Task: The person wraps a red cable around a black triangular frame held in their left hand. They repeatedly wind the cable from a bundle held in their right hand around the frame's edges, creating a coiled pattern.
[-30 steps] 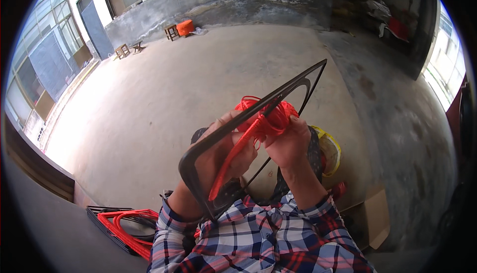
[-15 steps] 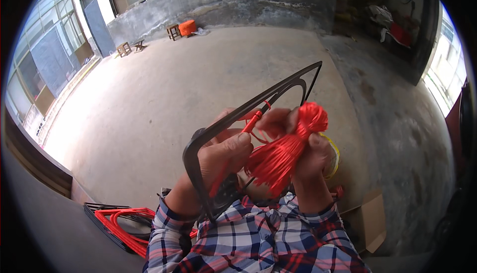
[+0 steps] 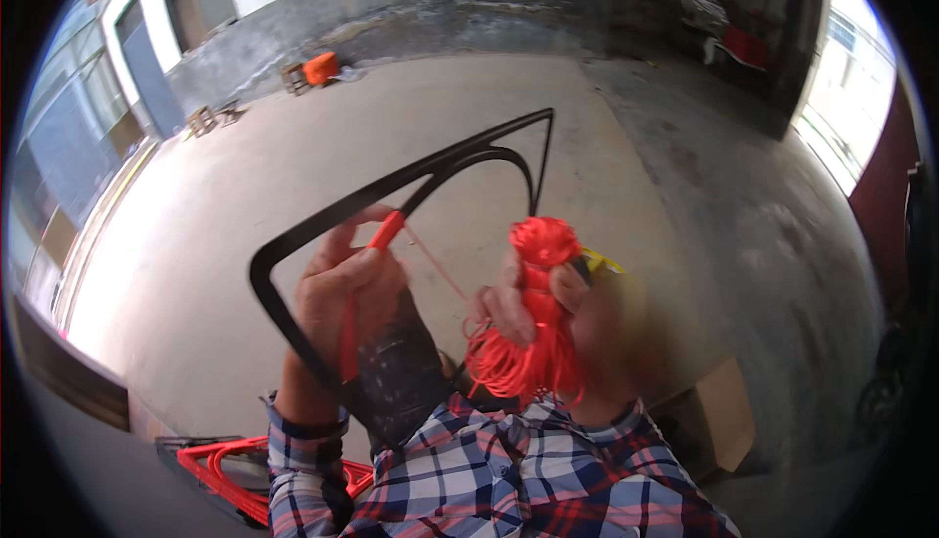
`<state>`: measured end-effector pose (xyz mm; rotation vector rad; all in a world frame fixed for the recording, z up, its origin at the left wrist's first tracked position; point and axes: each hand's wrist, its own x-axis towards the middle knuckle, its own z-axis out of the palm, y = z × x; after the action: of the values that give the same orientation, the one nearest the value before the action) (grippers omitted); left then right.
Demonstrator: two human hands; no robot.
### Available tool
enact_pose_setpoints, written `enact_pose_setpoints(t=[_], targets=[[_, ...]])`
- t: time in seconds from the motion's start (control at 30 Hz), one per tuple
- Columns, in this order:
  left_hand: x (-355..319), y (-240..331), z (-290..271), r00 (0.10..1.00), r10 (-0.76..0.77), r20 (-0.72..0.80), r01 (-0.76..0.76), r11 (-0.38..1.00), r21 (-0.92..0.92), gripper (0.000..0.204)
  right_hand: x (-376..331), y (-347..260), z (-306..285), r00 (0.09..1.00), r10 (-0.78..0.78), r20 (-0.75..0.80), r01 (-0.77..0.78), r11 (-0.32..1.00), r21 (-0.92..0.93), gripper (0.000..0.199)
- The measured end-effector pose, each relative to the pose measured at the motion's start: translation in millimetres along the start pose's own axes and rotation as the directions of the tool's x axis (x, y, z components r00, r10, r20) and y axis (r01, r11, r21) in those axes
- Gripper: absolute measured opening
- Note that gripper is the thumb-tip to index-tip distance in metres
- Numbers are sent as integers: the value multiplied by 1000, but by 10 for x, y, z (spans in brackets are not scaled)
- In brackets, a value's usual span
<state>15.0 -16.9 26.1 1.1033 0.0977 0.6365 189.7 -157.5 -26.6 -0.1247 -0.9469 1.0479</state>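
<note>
- Your left hand [image 3: 344,289], left of centre in the frame, is closed around the near bar of a black metal frame [image 3: 293,245], fingers pressing a red cord [image 3: 383,235] against that bar.
- Your right hand [image 3: 548,308], just right of centre, is clenched around a bundle of red cord [image 3: 533,328]; its looped head stands above your fingers and its loose strands fan out below them, toward the lower centre.
- Black metal frame: a rounded, roughly triangular outline running from the left-centre of the picture up to a sharp corner at upper centre; an inner curved bar follows the same line near that corner.
- One thin strand of cord runs taut between the two hands, from the bar at your left fingers down to the bundle.
- Dark, worn cloth or panel [image 3: 396,362] sits below your left hand, inside the frame's lower part; what it is cannot be told.
- Both plaid sleeves [image 3: 509,479] enter from the lower edge.
- Lower left: a second frame wound with red cord [image 3: 235,465] lies on the concrete floor [image 3: 293,147].
- Lower right: a cardboard box [image 3: 724,421] lies on the floor.
- Upper left: an orange container [image 3: 320,67] stands by the far wall.
</note>
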Motion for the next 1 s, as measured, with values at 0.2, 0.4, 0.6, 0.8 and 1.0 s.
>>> enact_pose_setpoints(t=[0.2, 0.4, 0.6, 0.8, 1.0], targets=[[-74, -82, -94, 995, 73, -70, -70, 996, 48, 46, 99, -137, -461, 951, -110, -289, 199, 933, 299, 36], [-82, -167, -194, 986, 116, -117, -107, 991, 80, 48, 118, -21, -170, 897, 14, -441, 44, 991, 123, 32], [-69, -291, 533, 905, 109, -411, -100, 994, 42, 60, 200, -229, 385, 934, 339, 111, -152, 660, -735, 71], [-112, -377, 259, 998, 44, -42, -53, 966, -253, 76, 404, -12, 470, 983, -170, -71, -6, 355, -935, 47], [-171, -332, 230, 993, 120, -12, -119, 991, 60, 74, 311, 66, 44, 995, -91, -27, 72, 908, -413, 22]])
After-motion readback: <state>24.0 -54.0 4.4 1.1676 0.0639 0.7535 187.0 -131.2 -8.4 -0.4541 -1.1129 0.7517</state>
